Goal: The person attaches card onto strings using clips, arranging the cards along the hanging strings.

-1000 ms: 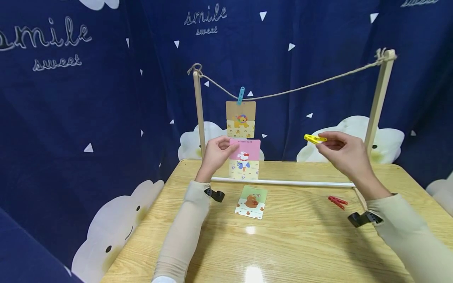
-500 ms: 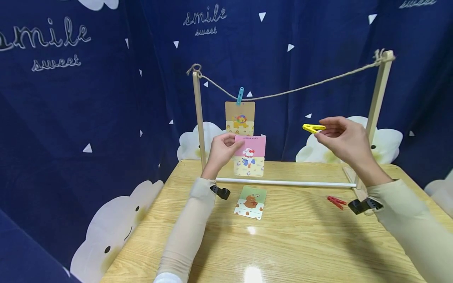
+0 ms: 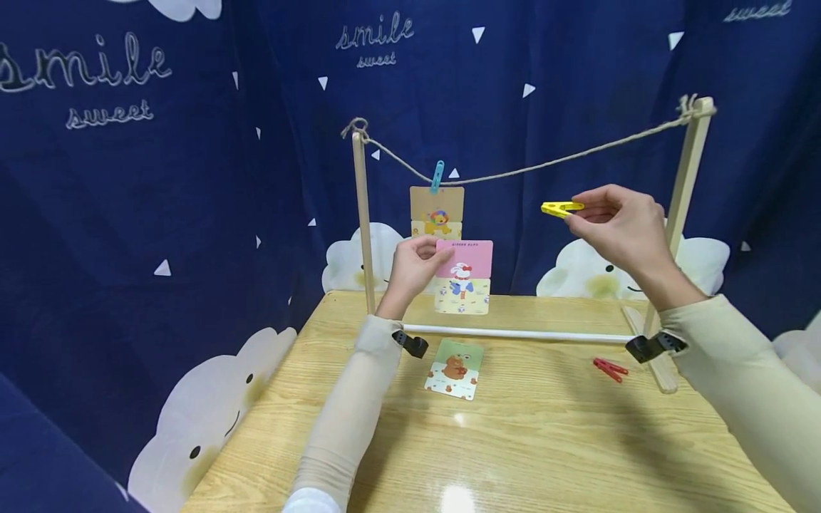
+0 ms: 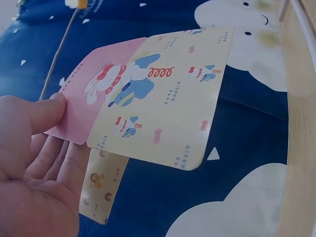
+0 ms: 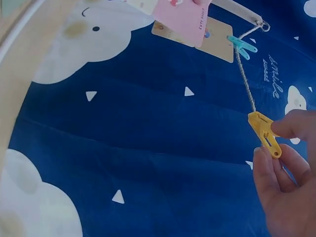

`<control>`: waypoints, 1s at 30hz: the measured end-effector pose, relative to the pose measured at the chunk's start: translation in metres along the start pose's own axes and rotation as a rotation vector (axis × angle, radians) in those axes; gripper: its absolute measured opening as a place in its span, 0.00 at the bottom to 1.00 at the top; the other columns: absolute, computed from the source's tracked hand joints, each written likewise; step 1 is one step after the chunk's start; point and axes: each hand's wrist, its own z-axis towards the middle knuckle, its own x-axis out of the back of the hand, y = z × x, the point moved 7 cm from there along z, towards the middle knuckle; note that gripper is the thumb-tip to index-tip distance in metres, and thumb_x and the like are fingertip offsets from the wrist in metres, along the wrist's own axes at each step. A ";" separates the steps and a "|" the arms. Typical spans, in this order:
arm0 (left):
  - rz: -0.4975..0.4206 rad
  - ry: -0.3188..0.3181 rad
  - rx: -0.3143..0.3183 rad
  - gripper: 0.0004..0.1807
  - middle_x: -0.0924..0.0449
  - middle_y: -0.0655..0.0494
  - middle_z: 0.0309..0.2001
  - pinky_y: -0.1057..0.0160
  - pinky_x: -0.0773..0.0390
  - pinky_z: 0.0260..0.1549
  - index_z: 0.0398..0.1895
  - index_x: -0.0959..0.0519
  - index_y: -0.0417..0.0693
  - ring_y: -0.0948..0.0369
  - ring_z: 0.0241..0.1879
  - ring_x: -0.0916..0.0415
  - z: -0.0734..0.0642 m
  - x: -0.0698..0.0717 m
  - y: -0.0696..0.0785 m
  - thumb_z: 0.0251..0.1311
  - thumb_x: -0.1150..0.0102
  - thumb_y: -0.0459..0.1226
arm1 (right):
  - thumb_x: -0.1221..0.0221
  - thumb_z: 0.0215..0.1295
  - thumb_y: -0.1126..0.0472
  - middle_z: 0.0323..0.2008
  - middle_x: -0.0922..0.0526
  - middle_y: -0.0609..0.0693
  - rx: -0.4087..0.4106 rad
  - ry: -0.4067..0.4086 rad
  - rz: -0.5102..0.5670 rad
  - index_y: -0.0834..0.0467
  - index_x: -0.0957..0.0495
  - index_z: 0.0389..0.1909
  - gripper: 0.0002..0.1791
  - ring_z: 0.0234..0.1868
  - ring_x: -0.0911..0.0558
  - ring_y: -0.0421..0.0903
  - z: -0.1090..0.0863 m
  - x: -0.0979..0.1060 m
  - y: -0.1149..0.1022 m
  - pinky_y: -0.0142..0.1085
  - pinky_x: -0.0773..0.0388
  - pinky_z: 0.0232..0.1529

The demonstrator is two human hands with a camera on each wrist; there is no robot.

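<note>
My left hand (image 3: 412, 273) pinches the left edge of a pink and yellow rabbit card (image 3: 463, 278), held upright in the air. In the left wrist view the thumb lies on the card's pink part (image 4: 106, 74), with the fingers behind it. My right hand (image 3: 625, 224) pinches a yellow clothespin (image 3: 562, 208) by its handle end, its nose pointing left. Behind the rabbit card, a tan lion card (image 3: 436, 206) hangs from the rope (image 3: 545, 165) by a blue clothespin (image 3: 437, 177); its lower part is covered.
Two wooden posts (image 3: 362, 214) carry the sagging rope, and a white rod (image 3: 519, 333) runs low between them. On the wooden table (image 3: 513, 442) lie a green and white bear card (image 3: 455, 369) and red clothespins (image 3: 609, 369). A blue curtain (image 3: 256, 178) stands behind.
My left hand has moved right and slightly up with the rabbit card. My right hand has risen with the yellow clothespin, nearer the rope's height.
</note>
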 end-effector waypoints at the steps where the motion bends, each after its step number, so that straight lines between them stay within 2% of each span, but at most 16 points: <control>1: 0.003 0.000 0.003 0.15 0.11 0.44 0.36 0.65 0.16 0.41 0.43 0.14 0.38 0.60 0.36 0.14 0.001 -0.001 0.000 0.62 0.26 0.41 | 0.29 0.64 0.52 0.45 0.11 0.54 0.007 0.004 -0.005 0.56 0.16 0.56 0.22 0.33 0.18 0.26 0.002 0.000 -0.003 0.20 0.24 0.30; 5: 0.010 0.000 0.017 0.16 0.11 0.45 0.38 0.65 0.16 0.41 0.45 0.13 0.40 0.59 0.37 0.14 0.003 -0.005 0.001 0.62 0.26 0.43 | 0.31 0.64 0.52 0.45 0.11 0.54 0.029 0.016 -0.026 0.55 0.15 0.55 0.20 0.33 0.19 0.27 0.010 0.001 -0.014 0.19 0.25 0.31; 12: 0.006 0.003 0.005 0.17 0.10 0.45 0.37 0.66 0.16 0.39 0.44 0.13 0.40 0.59 0.36 0.14 0.008 -0.012 0.005 0.62 0.26 0.44 | 0.32 0.63 0.53 0.43 0.11 0.49 0.032 0.006 -0.039 0.53 0.15 0.56 0.20 0.35 0.16 0.31 0.026 0.002 -0.032 0.20 0.24 0.34; 20: 0.014 0.010 0.006 0.15 0.11 0.45 0.36 0.67 0.17 0.39 0.43 0.13 0.39 0.60 0.36 0.14 0.014 -0.023 0.008 0.62 0.26 0.42 | 0.34 0.64 0.52 0.48 0.12 0.51 0.017 -0.013 -0.040 0.51 0.15 0.59 0.22 0.40 0.15 0.38 0.039 0.001 -0.046 0.20 0.22 0.38; 30: 0.020 0.023 0.017 0.15 0.10 0.46 0.37 0.67 0.16 0.41 0.44 0.13 0.41 0.60 0.38 0.13 0.022 -0.034 0.012 0.62 0.26 0.43 | 0.36 0.67 0.51 0.49 0.13 0.52 0.082 -0.021 -0.077 0.53 0.16 0.60 0.22 0.42 0.16 0.42 0.060 0.000 -0.061 0.20 0.23 0.41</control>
